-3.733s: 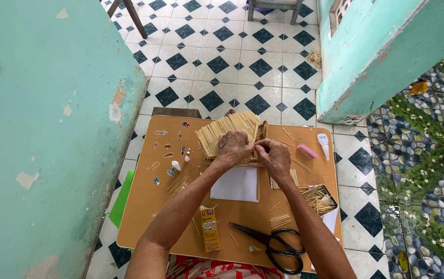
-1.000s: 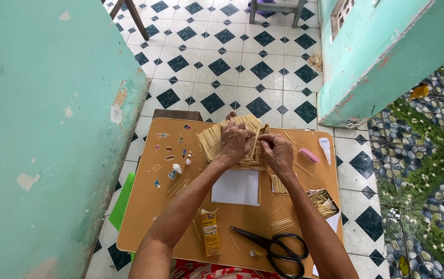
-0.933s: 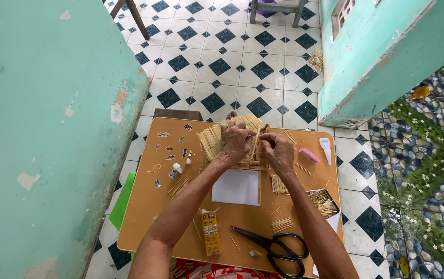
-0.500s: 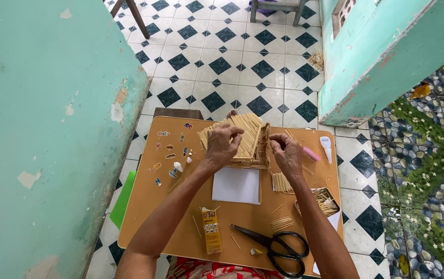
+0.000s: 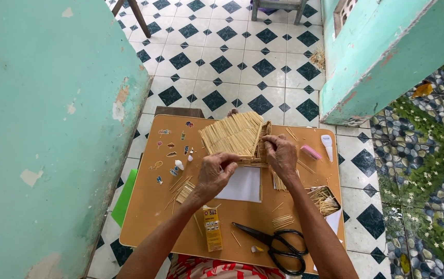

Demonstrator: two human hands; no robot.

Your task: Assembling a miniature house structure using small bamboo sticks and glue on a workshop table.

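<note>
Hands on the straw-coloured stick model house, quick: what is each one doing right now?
Left hand: closed, grip on the lower front edge of the straw-coloured stick model house.
Right hand: closed, holding the house's right end wall.

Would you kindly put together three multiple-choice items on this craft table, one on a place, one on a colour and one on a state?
1. Where do the scissors lie on the table?
A. near edge
B. far edge
C. on the floor

2. What colour is the eraser?
A. pink
B. black
C. green

3. How is the stick house model held?
A. lying untouched
B. by both hands
C. by one hand only

Answers: 1 A, they lie near the person's lap. 2 A, it shows pink beside the white tube. 3 B, the left hand and right hand grip it.
</note>
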